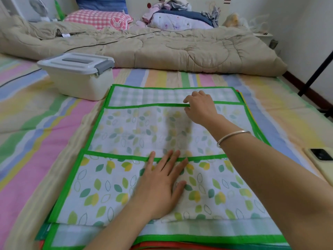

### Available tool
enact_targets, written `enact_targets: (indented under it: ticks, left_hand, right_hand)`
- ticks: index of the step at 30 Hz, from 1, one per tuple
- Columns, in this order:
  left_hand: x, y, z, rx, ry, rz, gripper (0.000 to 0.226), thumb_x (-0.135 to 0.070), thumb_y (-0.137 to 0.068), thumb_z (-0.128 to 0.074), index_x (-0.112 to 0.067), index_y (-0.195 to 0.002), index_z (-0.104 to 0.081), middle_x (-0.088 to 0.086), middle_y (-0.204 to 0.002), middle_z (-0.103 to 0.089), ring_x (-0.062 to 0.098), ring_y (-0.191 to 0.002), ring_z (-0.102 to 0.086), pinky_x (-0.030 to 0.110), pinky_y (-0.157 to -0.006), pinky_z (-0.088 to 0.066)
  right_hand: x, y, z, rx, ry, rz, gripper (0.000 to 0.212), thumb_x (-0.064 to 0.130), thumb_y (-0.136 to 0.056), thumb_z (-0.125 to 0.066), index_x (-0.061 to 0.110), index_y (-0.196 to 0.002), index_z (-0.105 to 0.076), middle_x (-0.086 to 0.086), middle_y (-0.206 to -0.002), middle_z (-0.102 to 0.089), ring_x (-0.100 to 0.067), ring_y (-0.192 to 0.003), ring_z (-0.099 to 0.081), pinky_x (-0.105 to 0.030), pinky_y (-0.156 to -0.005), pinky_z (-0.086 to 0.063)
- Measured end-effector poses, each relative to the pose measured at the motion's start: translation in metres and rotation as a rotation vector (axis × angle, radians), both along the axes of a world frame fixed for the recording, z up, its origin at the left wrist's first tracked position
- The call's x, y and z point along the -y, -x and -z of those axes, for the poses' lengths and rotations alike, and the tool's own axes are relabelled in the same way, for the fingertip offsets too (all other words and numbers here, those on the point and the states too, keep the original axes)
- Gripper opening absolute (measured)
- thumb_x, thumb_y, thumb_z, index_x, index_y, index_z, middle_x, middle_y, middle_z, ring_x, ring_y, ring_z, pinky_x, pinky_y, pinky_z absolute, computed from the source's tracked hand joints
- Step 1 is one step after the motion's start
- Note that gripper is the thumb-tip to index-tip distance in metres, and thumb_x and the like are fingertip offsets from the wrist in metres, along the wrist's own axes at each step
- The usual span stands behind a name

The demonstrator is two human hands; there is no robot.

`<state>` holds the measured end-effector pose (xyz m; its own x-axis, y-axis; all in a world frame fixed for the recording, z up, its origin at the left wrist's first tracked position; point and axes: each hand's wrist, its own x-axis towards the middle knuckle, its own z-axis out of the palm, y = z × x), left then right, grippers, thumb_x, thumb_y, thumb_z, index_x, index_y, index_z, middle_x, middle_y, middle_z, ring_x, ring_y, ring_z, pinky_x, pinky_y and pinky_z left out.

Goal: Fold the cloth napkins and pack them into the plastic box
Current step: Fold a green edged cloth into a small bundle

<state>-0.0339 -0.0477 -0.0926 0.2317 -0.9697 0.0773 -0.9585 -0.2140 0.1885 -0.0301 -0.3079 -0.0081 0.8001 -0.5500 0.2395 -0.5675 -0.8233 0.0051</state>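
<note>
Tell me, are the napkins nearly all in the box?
Not nearly. Done: the near part of the leaf napkin is folded over, and the left hand presses it flat. In hand: the right hand pinches its far green edge, probably for the next fold. Left: the checked napkin and red ones wait underneath, and the plastic box has its lid shut.

plastic box lidded, left of napkins, phone right
</note>
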Motion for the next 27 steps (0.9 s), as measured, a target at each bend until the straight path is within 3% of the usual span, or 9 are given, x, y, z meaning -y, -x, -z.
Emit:
enact_targets:
  ticks: [6,10,13,15,17,19,21,23,27]
  left_hand:
    - [0.006,-0.002,-0.01,0.002,-0.033,-0.053,0.069,-0.063,-0.093,-0.008,-0.039,-0.157,-0.017,-0.012,-0.167,-0.002,0.014,-0.153,0.007,0.062,-0.118,0.01]
    - [0.019,-0.007,-0.015,0.033,-0.077,-0.073,0.076,-0.064,-0.087,-0.002,-0.038,-0.158,-0.012,-0.009,-0.167,0.001,0.018,-0.154,0.009,0.062,-0.118,0.011]
    - [0.028,-0.012,-0.019,0.006,0.003,-0.08,0.073,-0.061,-0.089,-0.013,-0.032,-0.154,-0.031,-0.003,-0.165,-0.021,0.024,-0.153,-0.015,0.058,-0.121,0.002]
    - [0.026,-0.009,-0.027,-0.005,0.198,-0.038,0.056,-0.048,-0.094,-0.033,-0.023,-0.136,-0.058,0.001,-0.146,-0.053,0.024,-0.136,-0.047,0.053,-0.121,-0.019]
    - [0.014,-0.002,-0.039,0.044,0.484,0.046,0.029,-0.028,-0.092,-0.051,-0.018,-0.108,-0.072,-0.001,-0.115,-0.071,0.021,-0.107,-0.064,0.043,-0.101,-0.045]
    - [-0.006,0.009,-0.054,0.104,0.652,0.158,0.014,-0.016,-0.088,-0.06,-0.015,-0.093,-0.074,-0.002,-0.095,-0.072,0.019,-0.087,-0.064,0.035,-0.078,-0.048]
    - [-0.03,0.016,-0.066,0.149,0.72,0.238,0.011,-0.009,-0.086,-0.065,-0.013,-0.09,-0.075,-0.001,-0.09,-0.071,0.02,-0.081,-0.063,0.033,-0.071,-0.047]
    - [-0.048,0.012,-0.067,0.194,0.726,0.242,0.01,-0.009,-0.086,-0.068,-0.012,-0.091,-0.076,-0.001,-0.094,-0.071,0.022,-0.084,-0.063,0.034,-0.073,-0.048]
    - [-0.066,-0.013,-0.046,0.106,0.561,0.147,0.027,-0.035,-0.093,-0.064,-0.018,-0.111,-0.075,-0.006,-0.122,-0.068,0.016,-0.112,-0.063,0.036,-0.098,-0.046]
  right_hand:
    - [-0.024,0.033,-0.034,0.287,0.075,-0.124,0.022,0.022,-0.096,-0.055,0.012,-0.111,-0.069,-0.007,-0.104,-0.059,-0.027,-0.104,-0.05,-0.032,-0.065,-0.032]
    - [-0.052,0.068,-0.051,0.45,0.146,-0.231,0.015,0.019,-0.091,-0.064,0.012,-0.102,-0.072,-0.003,-0.091,-0.058,-0.025,-0.089,-0.056,-0.034,-0.058,-0.045]
    - [-0.083,0.101,-0.049,0.495,0.129,-0.28,0.011,0.018,-0.09,-0.066,0.015,-0.097,-0.073,0.002,-0.087,-0.057,-0.02,-0.084,-0.056,-0.036,-0.055,-0.048]
    - [-0.101,0.121,-0.039,0.493,0.11,-0.302,0.01,0.018,-0.09,-0.065,0.016,-0.095,-0.073,0.004,-0.085,-0.057,-0.019,-0.082,-0.055,-0.037,-0.052,-0.047]
    - [-0.114,0.137,-0.024,0.475,0.1,-0.321,0.012,0.02,-0.09,-0.063,0.018,-0.094,-0.074,0.004,-0.084,-0.056,-0.019,-0.08,-0.056,-0.036,-0.049,-0.046]
    - [-0.121,0.152,-0.006,0.46,0.074,-0.335,0.011,0.02,-0.089,-0.065,0.019,-0.095,-0.074,0.005,-0.085,-0.058,-0.019,-0.08,-0.057,-0.035,-0.049,-0.046]
    - [-0.125,0.163,0.011,0.456,0.028,-0.333,0.01,0.018,-0.087,-0.072,0.02,-0.096,-0.075,0.005,-0.091,-0.061,-0.019,-0.085,-0.06,-0.035,-0.051,-0.049]
    - [-0.129,0.172,0.025,0.442,-0.024,-0.343,0.012,0.018,-0.086,-0.073,0.021,-0.098,-0.075,0.006,-0.099,-0.065,-0.018,-0.092,-0.062,-0.035,-0.057,-0.053]
    - [-0.133,0.184,0.038,0.405,-0.083,-0.384,0.015,0.027,-0.089,-0.065,0.023,-0.099,-0.076,0.012,-0.102,-0.068,-0.012,-0.097,-0.062,-0.026,-0.071,-0.053]
